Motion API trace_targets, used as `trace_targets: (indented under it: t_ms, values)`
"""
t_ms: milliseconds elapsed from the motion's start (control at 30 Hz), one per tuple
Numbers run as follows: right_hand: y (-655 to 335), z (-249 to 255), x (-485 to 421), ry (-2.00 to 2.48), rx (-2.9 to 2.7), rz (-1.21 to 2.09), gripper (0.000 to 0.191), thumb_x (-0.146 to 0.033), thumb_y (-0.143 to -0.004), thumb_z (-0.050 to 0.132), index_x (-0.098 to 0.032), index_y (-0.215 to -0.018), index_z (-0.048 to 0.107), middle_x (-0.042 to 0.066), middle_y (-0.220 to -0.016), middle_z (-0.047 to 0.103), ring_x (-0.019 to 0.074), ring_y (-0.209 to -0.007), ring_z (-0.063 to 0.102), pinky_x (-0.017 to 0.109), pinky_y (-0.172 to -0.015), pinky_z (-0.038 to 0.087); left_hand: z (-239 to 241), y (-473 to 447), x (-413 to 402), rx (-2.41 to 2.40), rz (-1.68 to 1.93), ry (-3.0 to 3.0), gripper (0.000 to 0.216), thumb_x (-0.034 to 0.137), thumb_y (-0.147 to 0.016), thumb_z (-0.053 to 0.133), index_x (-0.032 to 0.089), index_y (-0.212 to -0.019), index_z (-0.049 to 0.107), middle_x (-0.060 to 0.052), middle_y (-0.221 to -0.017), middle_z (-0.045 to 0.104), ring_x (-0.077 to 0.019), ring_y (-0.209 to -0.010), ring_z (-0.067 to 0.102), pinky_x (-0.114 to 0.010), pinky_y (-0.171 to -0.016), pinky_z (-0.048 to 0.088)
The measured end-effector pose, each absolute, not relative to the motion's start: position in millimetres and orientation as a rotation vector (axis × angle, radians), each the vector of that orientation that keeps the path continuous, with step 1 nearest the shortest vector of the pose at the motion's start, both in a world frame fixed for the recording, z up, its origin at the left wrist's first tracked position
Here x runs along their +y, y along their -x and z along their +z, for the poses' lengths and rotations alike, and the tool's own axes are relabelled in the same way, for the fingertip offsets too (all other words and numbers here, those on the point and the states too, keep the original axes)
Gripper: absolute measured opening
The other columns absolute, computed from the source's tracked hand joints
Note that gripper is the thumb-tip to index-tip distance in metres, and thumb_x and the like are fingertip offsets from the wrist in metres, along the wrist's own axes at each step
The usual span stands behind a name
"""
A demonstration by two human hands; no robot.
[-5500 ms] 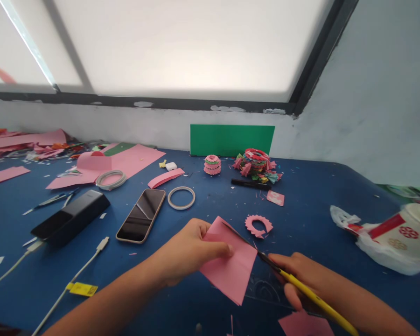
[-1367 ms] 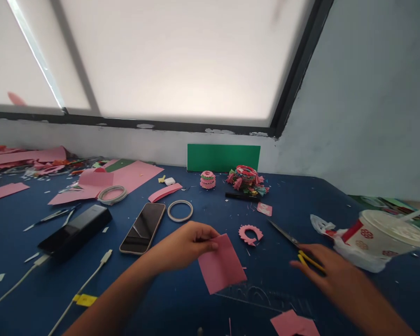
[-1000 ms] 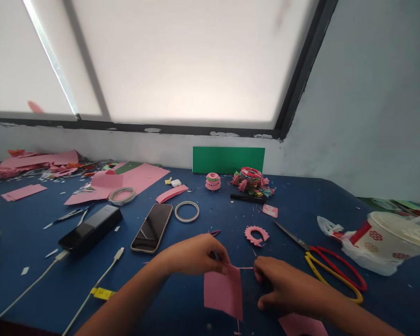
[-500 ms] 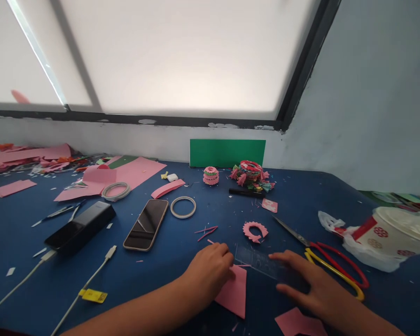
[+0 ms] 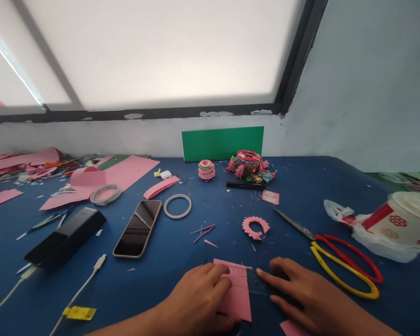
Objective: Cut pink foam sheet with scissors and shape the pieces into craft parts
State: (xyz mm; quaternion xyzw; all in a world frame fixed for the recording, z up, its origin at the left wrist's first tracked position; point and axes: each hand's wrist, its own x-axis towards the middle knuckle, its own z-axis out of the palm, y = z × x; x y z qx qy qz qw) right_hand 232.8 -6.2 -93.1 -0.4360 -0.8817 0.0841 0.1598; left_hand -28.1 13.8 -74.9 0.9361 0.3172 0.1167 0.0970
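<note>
A piece of pink paper (image 5: pixel 238 298) lies on the blue table at the front middle. My left hand (image 5: pixel 203 296) rests on its left side with fingers curled and pressed down. Across the upper part of the paper lies a clear plastic ruler (image 5: pixel 257 282), its markings showing faintly over the pink. My right hand (image 5: pixel 303 289) grips the right end of the ruler, index finger and thumb apart along it. Another pink paper piece (image 5: pixel 292 328) is partly hidden beneath my right hand. Just beyond sits a pink zigzag-edged paper ring (image 5: pixel 255 227) with a gap.
Scissors (image 5: pixel 331 254) with red and yellow handles lie right, near a white cup (image 5: pixel 401 221) in plastic. Leftward are a phone (image 5: pixel 137 228), a tape roll (image 5: pixel 178 206), a black device (image 5: pixel 66 238) and a cable (image 5: pixel 79 289). Paper crafts (image 5: pixel 248 165) stand at the back.
The ruler has moved left and down onto the pink paper, with my right hand following. My left hand has shifted lower on the paper. The camera view has turned slightly.
</note>
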Motion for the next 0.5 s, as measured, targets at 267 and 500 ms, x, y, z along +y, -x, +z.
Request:
trace_targets:
  t_ms: [267, 500]
  values:
    - [-228.3, -98.6, -7.4, 1.227, -2.556, -0.017, 0.038, -0.024, -0.081, 0.051, -0.021, -0.119, 0.058, 0.014, -0.103, 0.063, 0.0246, -0.09, 0.063, 0.036, -0.074, 0.056, -76.4, 13.2, 15.8, 0.701, 0.293, -3.098, 0.026, 0.03, -0.09, 0.04, 0.013, -0.081, 0.057, -0.007, -0.079, 0.06, -0.0201, -0.072, 0.057, -0.031, -0.065, 0.047]
    - [-222.3, -99.2, -10.4, 1.187, -2.518, -0.167, 0.036, -0.024, -0.083, 0.048, -0.018, -0.116, 0.059, 0.013, -0.099, 0.065, 0.024, -0.086, 0.064, 0.036, -0.07, 0.056, -85.5, 5.9, 24.0, 0.58, 0.531, -3.101, 0.025, 0.015, -0.087, 0.038, 0.006, -0.104, 0.054, -0.011, -0.088, 0.064, -0.0203, -0.077, 0.06, -0.029, -0.065, 0.051]
